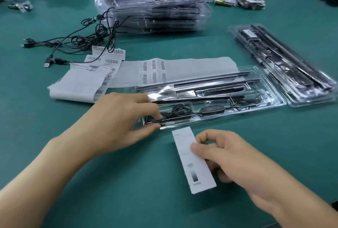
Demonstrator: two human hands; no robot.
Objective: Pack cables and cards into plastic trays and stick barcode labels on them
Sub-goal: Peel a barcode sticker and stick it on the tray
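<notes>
A clear plastic tray lies open on the green table in front of me. A black cable with an inline controller sits coiled in its near compartment. My left hand is at the tray's left end, its fingertips pinching the cable end down into the slot. My right hand holds a long white card between thumb and fingers, just below the tray's near edge. Sheets of barcode labels lie behind the tray.
A tall stack of packed trays stands at the back. Packed trays lie at the right. Loose black USB cables spread at the left. A pile of white cards lies left of the tray. Paper scraps litter the far edge.
</notes>
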